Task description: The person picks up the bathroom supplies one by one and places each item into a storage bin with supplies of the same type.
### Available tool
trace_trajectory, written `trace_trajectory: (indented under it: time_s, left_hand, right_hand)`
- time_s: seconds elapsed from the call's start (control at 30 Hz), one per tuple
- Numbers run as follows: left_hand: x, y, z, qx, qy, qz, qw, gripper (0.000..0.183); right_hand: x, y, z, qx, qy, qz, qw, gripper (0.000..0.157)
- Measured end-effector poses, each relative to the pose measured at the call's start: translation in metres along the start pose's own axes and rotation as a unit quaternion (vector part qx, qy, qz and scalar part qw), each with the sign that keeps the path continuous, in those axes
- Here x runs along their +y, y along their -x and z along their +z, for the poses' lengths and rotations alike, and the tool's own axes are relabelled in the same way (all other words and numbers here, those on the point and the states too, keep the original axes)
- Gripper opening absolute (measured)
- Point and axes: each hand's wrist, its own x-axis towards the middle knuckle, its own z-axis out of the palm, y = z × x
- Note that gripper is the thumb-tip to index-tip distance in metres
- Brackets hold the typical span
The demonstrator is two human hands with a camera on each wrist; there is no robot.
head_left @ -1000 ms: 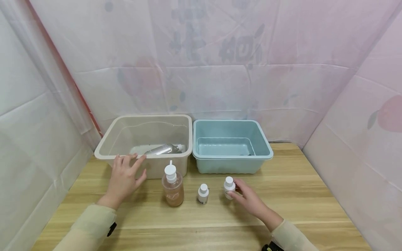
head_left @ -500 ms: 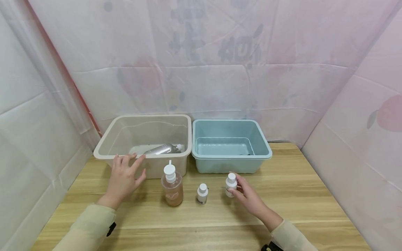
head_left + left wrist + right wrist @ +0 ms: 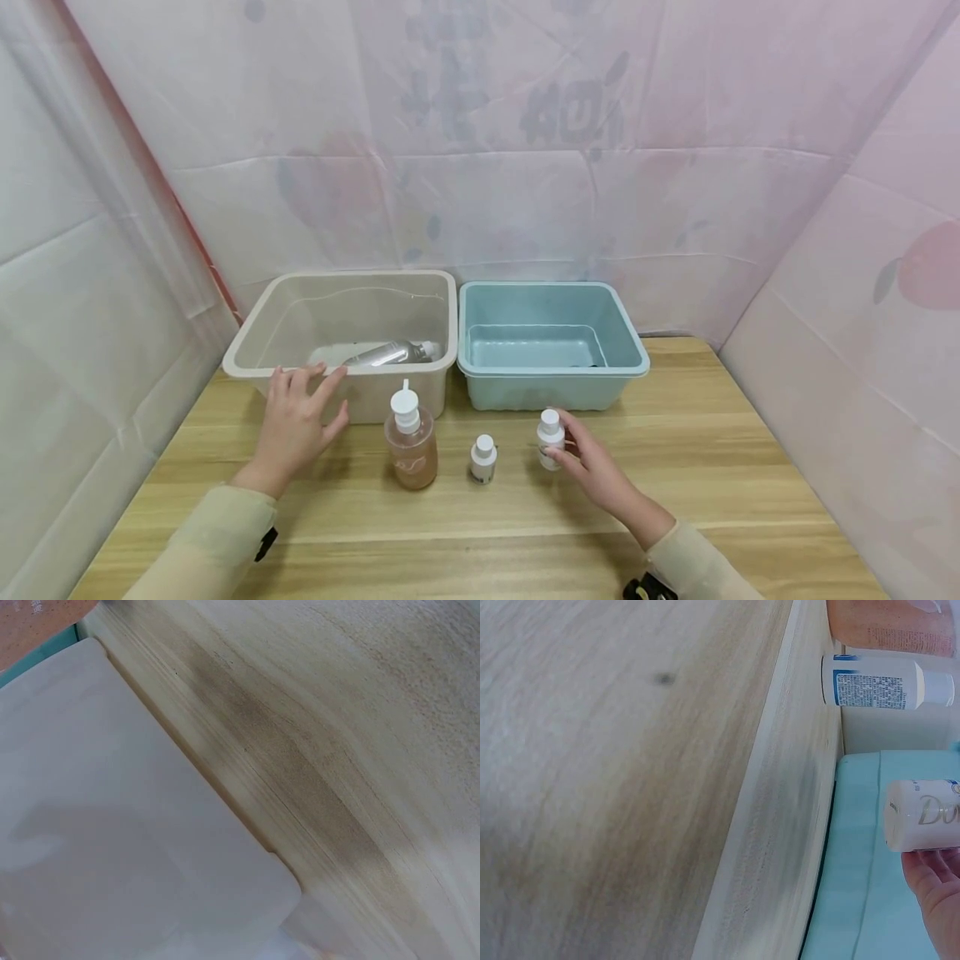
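My right hand (image 3: 596,477) holds a small white bottle (image 3: 550,439) with a white cap, thumb in front and fingers behind. Its "Do…" lettering shows on the bottle (image 3: 930,814) in the right wrist view, where its base appears raised off the wood. Another small white bottle (image 3: 483,460) stands upright to the left of it. A clear pump bottle (image 3: 412,450) of pinkish-brown liquid, white pump on top, stands further left. My left hand (image 3: 295,429) rests its fingertips at the front rim of the beige bin (image 3: 360,392), thumb spread away.
Inside the beige bin lies a clear bottle (image 3: 392,354) on its side. A light-blue bin (image 3: 551,392) stands right beside it, with a small dark thing (image 3: 592,366) just visible over its front rim. Both stand at the back of the wooden table (image 3: 450,542), before fabric walls.
My right hand has picked the small white bottle up slightly, shifting it a little back and to the right, then held it about there. My left hand stays at the bin's rim.
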Motion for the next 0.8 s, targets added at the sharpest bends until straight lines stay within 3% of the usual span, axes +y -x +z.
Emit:
trace_trajectory:
  time_s: [0.17,0.27,0.4,0.5,0.8]
  left_hand:
    - [0.000,0.000,-0.001,-0.009,-0.002,-0.005,0.9999,0.047]
    - [0.001,0.000,-0.002,-0.022,-0.003,-0.013,0.9997,0.048]
    - [0.000,0.000,-0.003,-0.026,-0.004,-0.013,0.9996,0.048]
    - [-0.001,-0.001,-0.002,-0.019,-0.003,-0.010,0.9998,0.047]
    - [0.000,0.000,-0.001,-0.008,0.000,-0.008,0.9999,0.049]
  right_hand:
    - [-0.001,-0.001,0.000,0.001,0.022,-0.002,1.000,0.053]
    - [-0.016,-0.003,-0.002,-0.001,0.037,0.002,0.999,0.054]
    - [-0.019,-0.004,-0.003,-0.003,0.050,0.006,0.999,0.056]
    - [-0.006,-0.004,-0.002,-0.003,0.054,-0.002,0.999,0.057]
    - [-0.005,-0.003,-0.008,0.005,0.063,-0.036,0.997,0.056]
